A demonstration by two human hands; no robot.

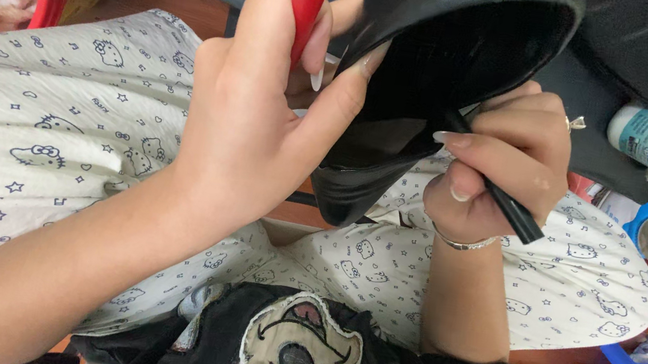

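Black smooth leather, the upper of a shoe (436, 78), was held over the person's lap, the left hand (258, 102) clamped around its edge while also pinching a red cylindrical pen cap (307, 6) between its fingers. The right hand (500, 167) was clenched around a thin black pen (511, 207) whose tip reached inside the shoe opening, out of sight. No marks showed on the leather, so the marking seemed under way, with how much remained impossible to tell.
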